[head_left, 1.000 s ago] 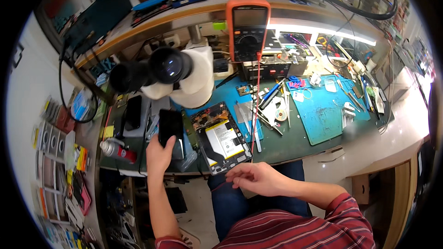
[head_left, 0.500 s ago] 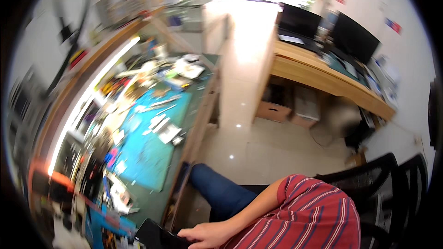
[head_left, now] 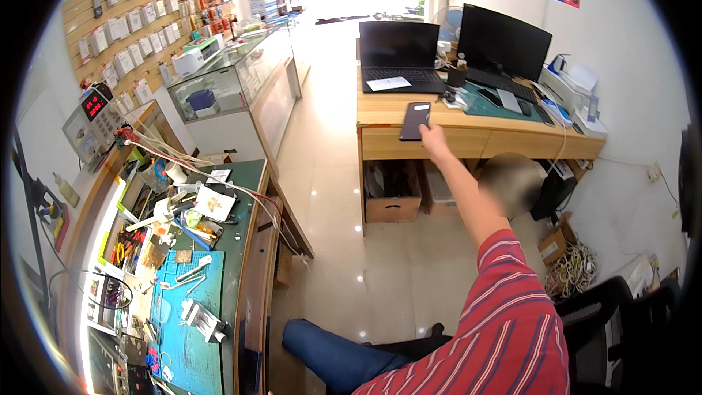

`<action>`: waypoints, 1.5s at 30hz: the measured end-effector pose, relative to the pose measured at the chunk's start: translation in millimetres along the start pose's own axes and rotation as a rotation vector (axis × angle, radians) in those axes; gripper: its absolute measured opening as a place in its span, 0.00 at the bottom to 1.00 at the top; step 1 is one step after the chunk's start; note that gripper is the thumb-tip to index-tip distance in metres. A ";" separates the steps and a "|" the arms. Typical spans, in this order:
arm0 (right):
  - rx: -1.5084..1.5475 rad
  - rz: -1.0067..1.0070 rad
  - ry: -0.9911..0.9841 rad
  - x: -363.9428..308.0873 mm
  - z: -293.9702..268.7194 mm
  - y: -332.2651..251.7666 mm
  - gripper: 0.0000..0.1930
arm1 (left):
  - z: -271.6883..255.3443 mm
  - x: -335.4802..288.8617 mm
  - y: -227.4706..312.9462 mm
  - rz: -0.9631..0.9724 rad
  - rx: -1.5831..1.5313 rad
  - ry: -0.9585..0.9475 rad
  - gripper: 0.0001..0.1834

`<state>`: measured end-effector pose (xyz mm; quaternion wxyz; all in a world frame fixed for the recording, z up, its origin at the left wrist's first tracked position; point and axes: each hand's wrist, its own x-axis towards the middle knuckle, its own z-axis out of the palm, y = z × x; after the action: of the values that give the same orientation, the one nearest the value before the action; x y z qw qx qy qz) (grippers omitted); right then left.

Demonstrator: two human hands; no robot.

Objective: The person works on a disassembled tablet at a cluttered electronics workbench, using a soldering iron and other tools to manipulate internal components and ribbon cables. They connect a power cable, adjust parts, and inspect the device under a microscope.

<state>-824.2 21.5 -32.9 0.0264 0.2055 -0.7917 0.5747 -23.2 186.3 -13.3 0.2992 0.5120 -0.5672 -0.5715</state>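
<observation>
My right hand [head_left: 435,141] reaches forward, its fingers closed on the lower right edge of a dark smartphone [head_left: 414,123]. The phone's back faces up, with a camera block near its far end. It is at the near left edge of the wooden desk [head_left: 391,108]; I cannot tell whether it touches the top. Just beyond it stands an open black laptop [head_left: 401,47] with a white paper [head_left: 388,83] on its keyboard. My left hand is out of view.
A monitor [head_left: 504,40], a green mat [head_left: 479,104] and a printer [head_left: 571,88] fill the desk's right side. At left, a workbench with a blue mat [head_left: 205,347] is crowded with tools. Loose cables [head_left: 281,227] hang over its edge. Black chairs [head_left: 596,307] stand at lower right.
My right hand has moved from beside the workbench at the lower edge, forward and right to the desk, carrying the phone. The view has turned right and become sharper.
</observation>
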 end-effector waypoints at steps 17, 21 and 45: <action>-0.381 -0.352 -0.166 47.1 73.4 28.5 0.26 | -234.7 -214.2 -111.2 0.199 0.357 1.732 0.17; 0.059 -0.666 -0.521 -259.0 139.4 -132.6 0.22 | -359.7 -237.3 -56.1 0.062 0.780 1.611 0.20; 0.203 -1.474 -1.580 -937.2 162.6 -403.3 0.11 | -550.4 -108.2 -166.8 -0.009 0.879 0.982 0.24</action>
<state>207.6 45.4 14.3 -0.1694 0.9436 -0.2155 0.1857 557.7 127.5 -53.6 0.2838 0.7902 -0.5430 0.0121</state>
